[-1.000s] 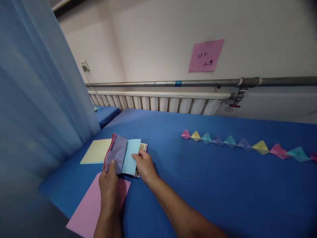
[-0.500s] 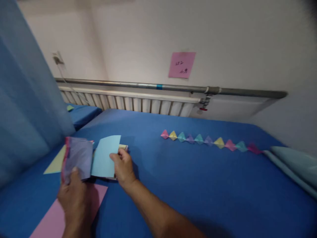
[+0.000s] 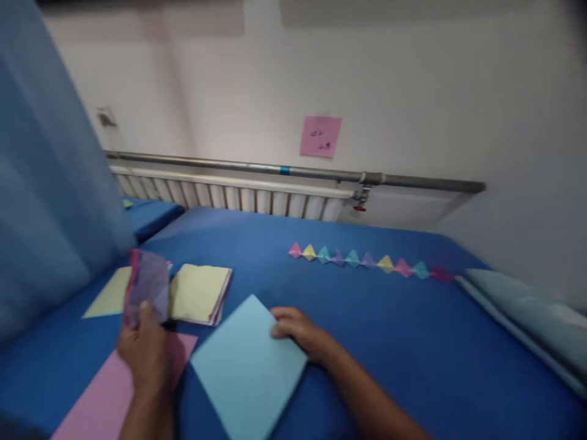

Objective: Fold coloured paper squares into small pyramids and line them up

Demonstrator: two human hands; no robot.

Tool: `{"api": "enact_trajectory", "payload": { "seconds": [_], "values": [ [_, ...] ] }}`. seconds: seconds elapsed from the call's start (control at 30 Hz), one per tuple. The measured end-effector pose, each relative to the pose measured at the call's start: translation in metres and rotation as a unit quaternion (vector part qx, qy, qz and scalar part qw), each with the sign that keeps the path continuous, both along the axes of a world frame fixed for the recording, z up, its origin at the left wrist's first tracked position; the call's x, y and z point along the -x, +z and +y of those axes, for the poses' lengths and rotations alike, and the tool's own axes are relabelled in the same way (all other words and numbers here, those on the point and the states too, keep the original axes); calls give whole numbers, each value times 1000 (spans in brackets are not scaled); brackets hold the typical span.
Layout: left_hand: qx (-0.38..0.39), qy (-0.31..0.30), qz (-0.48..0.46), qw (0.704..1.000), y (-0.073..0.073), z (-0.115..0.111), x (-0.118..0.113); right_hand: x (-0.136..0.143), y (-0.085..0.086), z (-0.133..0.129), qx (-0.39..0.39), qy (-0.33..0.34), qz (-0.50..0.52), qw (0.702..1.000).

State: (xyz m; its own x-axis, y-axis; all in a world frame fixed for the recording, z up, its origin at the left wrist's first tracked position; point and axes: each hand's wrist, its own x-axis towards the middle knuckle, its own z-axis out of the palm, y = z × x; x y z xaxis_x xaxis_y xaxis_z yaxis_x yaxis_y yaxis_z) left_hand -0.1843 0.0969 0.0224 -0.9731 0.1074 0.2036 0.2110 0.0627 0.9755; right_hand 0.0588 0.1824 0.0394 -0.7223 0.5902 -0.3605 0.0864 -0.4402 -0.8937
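In my left hand (image 3: 145, 345) is a thin, see-through purplish pouch (image 3: 151, 278) with a red edge, pinched under the thumb and held up at the left. My right hand (image 3: 298, 330) grips a light blue square sheet of paper (image 3: 250, 370) by its upper right edge, turned corner-up above the bed. Between the hands and farther back lies a stack of square papers (image 3: 200, 292), pale yellow on top with red and white edges showing. Under my left forearm is a pink sheet of paper (image 3: 103, 400). A pale yellow sheet (image 3: 107, 296) lies behind the pouch.
A row of small folded paper diamonds (image 3: 352, 258) in several colours stretches across the blue bed sheet (image 3: 376, 330). Light blue folded cloth (image 3: 527, 311) lies at right, a blue curtain (image 3: 59, 201) hangs at left. A radiator (image 3: 247, 198) and pipe run along the wall.
My right hand has drawn the light blue sheet off the stack, toward me and to the right, uncovering the pale yellow top. My left hand still holds the pouch. The view has shifted slightly.
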Motion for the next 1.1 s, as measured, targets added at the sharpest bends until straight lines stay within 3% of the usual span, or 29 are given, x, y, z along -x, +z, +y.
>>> {"api": "enact_trajectory", "payload": {
  "seconds": [0.07,0.2,0.4,0.53,0.73,0.9,1.0,1.1],
  "values": [
    [-2,22,-46,999,6,2,-4,-25,-2,0,-2,33,-44,999],
    [5,43,-39,998,9,4,-7,-54,-1,-3,-3,63,-66,996],
    [29,22,-5,999,5,3,-7,-69,6,-9,-20,83,-101,991],
    [89,-4,67,994,2,3,-5,-69,7,-8,-20,82,-106,991],
    [215,-113,200,949,-1,8,-6,-68,4,-10,3,49,-90,995],
    [275,-181,268,906,-2,11,-22,-73,0,-10,6,21,-50,999],
    [223,-214,357,882,1,7,-42,-82,-1,-11,2,2,-31,1000],
    [152,-354,336,860,7,-2,-70,-96,0,-18,-24,-23,-15,999]
  ]
}}
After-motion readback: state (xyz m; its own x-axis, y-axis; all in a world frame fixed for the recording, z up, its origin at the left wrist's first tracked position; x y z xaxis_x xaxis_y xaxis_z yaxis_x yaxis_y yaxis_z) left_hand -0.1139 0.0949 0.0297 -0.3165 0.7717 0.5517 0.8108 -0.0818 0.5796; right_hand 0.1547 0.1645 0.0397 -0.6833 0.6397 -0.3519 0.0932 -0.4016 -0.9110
